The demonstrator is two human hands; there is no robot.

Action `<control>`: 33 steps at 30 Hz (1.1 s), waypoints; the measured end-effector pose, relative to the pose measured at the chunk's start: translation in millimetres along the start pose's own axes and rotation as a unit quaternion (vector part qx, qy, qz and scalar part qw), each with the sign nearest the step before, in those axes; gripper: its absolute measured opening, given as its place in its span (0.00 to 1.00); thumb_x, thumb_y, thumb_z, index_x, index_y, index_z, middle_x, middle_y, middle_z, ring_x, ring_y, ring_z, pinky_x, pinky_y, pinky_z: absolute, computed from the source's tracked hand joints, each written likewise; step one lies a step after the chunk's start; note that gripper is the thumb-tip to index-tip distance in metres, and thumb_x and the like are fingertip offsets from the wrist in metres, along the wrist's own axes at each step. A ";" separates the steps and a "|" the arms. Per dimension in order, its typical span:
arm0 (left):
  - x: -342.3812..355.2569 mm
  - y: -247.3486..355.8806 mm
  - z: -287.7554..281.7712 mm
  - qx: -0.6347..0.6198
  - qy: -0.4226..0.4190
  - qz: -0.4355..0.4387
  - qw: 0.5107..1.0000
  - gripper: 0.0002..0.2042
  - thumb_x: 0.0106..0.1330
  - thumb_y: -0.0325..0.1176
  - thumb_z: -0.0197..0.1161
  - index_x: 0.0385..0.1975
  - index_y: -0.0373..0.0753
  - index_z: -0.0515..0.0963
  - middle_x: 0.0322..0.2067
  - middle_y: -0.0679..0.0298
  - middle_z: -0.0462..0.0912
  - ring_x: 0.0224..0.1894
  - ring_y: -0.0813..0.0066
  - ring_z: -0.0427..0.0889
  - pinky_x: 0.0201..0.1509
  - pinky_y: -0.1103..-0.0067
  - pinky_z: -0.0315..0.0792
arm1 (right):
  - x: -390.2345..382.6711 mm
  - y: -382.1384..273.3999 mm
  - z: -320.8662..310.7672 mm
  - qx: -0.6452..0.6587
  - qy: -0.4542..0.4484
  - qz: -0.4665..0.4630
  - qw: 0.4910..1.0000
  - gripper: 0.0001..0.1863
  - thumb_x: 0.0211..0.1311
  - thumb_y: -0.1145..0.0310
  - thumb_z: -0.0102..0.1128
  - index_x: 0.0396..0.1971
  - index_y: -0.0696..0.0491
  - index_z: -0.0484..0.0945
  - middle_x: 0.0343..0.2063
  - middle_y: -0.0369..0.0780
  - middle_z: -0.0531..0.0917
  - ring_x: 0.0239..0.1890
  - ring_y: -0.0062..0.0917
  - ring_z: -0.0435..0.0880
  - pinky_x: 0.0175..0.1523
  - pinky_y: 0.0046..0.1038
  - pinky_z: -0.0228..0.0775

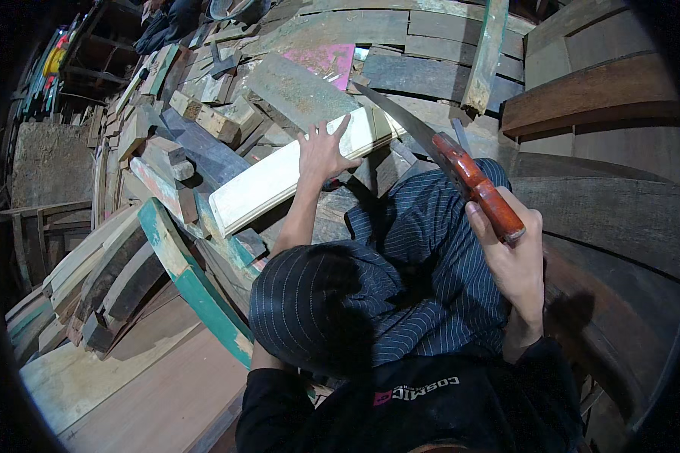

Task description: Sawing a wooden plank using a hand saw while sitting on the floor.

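A long cream-white moulded board [261, 189] lies slantwise across the wood pieces in front of me. My left hand [325, 155] rests on top of it toward its right end, palm down, with the fingers and thumb spread. My right hand [514, 253] is closed around the red-brown wooden handle of a handsaw [409, 121], above my right leg. Its dark, tapering blade points away to the upper left, past the board's right end. Whether the blade touches the board I cannot tell, and its teeth are too small to make out.
Loose offcuts [211, 121] lie piled left of the board. Curved timbers [121, 283] and a green-painted curved piece [193, 283] are at the lower left. A pink sheet [321, 62] with sawdust lies ahead. Curved wooden planking [597, 94] rises on the right beside an upright post [485, 60].
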State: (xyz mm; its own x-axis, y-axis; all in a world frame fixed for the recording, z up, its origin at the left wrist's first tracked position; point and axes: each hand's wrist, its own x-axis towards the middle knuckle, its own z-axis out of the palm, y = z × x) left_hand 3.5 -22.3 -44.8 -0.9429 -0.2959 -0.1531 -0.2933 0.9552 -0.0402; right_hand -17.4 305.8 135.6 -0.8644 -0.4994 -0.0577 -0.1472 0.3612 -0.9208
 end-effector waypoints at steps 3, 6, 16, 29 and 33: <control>1.4 -2.4 1.4 0.002 0.005 0.000 1.000 0.52 0.41 0.62 0.74 0.72 0.61 0.60 0.54 0.46 0.73 0.58 0.44 0.71 0.60 0.46 0.61 | 5.1 -0.6 -2.8 0.050 -0.014 0.038 0.998 0.09 0.66 0.68 0.63 0.37 0.60 0.79 0.16 0.32 0.71 0.18 0.12 0.65 0.23 0.21 0.55; -0.2 -7.4 1.4 -0.001 0.002 -0.004 1.000 0.53 0.40 0.64 0.74 0.72 0.62 0.59 0.55 0.46 0.73 0.58 0.44 0.72 0.61 0.43 0.60 | 16.4 -2.3 -11.0 0.267 -0.010 0.154 0.951 0.16 0.68 0.63 0.62 0.45 0.60 0.76 0.18 0.28 0.69 0.18 0.08 0.64 0.22 0.15 0.56; 0.3 -9.2 7.2 -0.004 0.015 0.005 1.000 0.52 0.40 0.63 0.73 0.72 0.61 0.60 0.56 0.46 0.72 0.59 0.45 0.71 0.59 0.45 0.62 | 14.0 5.3 -25.2 0.322 0.019 0.062 0.945 0.11 0.68 0.69 0.60 0.44 0.60 0.76 0.16 0.28 0.67 0.15 0.07 0.62 0.18 0.14 0.52; 1.3 -0.5 -1.8 -0.001 0.001 0.006 1.000 0.52 0.40 0.63 0.74 0.71 0.59 0.61 0.55 0.46 0.72 0.59 0.46 0.70 0.58 0.50 0.63 | 22.6 120.7 37.7 0.243 0.004 0.056 0.968 0.13 0.67 0.70 0.61 0.48 0.61 0.79 0.18 0.28 0.73 0.16 0.08 0.66 0.20 0.15 0.57; 0.1 -2.9 0.2 0.002 0.000 0.002 1.000 0.52 0.39 0.63 0.74 0.71 0.59 0.62 0.55 0.46 0.72 0.58 0.46 0.71 0.58 0.50 0.62 | 10.0 131.0 39.2 0.221 0.000 0.039 0.974 0.12 0.67 0.71 0.61 0.46 0.62 0.80 0.16 0.29 0.72 0.15 0.09 0.67 0.20 0.17 0.57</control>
State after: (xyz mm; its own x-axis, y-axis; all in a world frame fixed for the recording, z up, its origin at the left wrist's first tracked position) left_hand 4.3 -25.1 -45.0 -0.9439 -0.2920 -0.1541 -0.2889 0.9564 -0.0426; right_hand -26.5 317.3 -0.7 -0.8651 -0.4835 -0.1336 0.1403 0.0225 -0.9899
